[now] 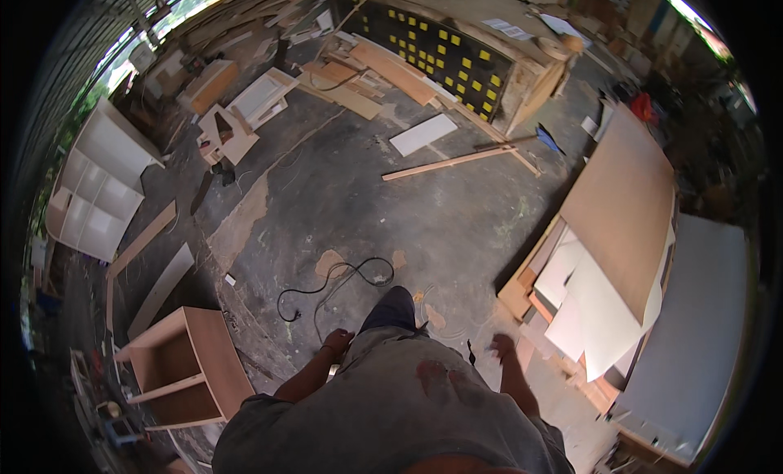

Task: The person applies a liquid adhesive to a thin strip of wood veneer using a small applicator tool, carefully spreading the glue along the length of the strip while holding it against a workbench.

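A worker (pixel 391 401), lower centre, seems mid-stride — right hand (pixel 503 346) hanging loose; left hand (pixel 338 341) curled, its hold I can't tell. Lifting the black cable (pixel 356 268) ahead would call for stooping.

A worn grey floor (pixel 334 205) spreads in front of a black panel (pixel 405 35) dotted with yellow squares. Left of that panel are a white shelving unit (pixel 102 185), a dim ribbed surface (pixel 69 46) overhead and bright daylight (pixel 186 13).

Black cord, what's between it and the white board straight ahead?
In the head view, a long wooden strip and grey floor lie between the black cord and white board.
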